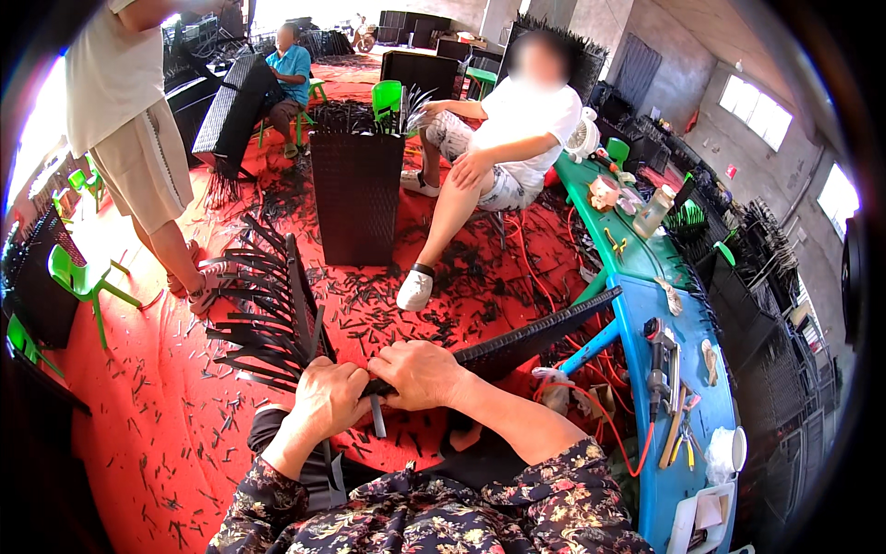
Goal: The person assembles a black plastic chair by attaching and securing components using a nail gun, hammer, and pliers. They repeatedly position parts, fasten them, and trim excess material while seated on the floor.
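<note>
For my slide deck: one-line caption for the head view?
Both hands grip a black woven panel with loose strips above a red floor.

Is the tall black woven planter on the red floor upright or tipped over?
Upright. The tall black woven planter stands on its base on the red floor, with loose strips sticking up from its top.

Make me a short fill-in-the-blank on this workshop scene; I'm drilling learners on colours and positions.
1. Both hands, left hand and right hand, grip a woven panel coloured ____.
2. The floor mat strewn with cut strips is ____.
3. The workbench with tools stands on the person's ____ side.
4. The small plastic chair at left is ____.

Missing words: black; red; right; green
</note>
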Tool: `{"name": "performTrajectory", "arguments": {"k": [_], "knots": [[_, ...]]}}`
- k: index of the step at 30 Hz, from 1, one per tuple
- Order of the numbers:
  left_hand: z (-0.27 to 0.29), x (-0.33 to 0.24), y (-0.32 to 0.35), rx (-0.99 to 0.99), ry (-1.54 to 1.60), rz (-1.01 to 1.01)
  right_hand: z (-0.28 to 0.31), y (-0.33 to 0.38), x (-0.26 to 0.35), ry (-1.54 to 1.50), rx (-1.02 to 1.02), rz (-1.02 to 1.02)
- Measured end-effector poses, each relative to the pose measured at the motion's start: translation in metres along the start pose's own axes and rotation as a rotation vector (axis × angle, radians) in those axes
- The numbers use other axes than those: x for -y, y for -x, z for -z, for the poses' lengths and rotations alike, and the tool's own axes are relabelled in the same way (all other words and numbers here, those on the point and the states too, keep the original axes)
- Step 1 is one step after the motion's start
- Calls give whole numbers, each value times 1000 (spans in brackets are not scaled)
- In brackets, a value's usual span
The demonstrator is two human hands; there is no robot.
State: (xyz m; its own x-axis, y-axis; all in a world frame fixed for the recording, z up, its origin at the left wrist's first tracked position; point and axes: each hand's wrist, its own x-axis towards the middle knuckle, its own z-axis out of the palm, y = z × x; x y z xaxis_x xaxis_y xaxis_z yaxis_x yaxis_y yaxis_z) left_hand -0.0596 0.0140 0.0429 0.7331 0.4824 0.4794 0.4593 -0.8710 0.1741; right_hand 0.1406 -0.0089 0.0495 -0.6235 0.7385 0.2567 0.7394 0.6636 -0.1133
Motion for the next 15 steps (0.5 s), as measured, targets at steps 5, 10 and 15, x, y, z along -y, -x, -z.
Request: {"name": "performTrajectory", "arguments": {"k": [5, 10, 15], "knots": [[-1, 0, 0, -2, 5, -2, 1, 0, 0, -1, 14, -18], [3, 0, -1, 35, -8, -8, 3, -1, 1, 13, 8, -14], [5, -1, -3, 40, -5, -1, 1, -2, -1, -22, -25, -1]]}}
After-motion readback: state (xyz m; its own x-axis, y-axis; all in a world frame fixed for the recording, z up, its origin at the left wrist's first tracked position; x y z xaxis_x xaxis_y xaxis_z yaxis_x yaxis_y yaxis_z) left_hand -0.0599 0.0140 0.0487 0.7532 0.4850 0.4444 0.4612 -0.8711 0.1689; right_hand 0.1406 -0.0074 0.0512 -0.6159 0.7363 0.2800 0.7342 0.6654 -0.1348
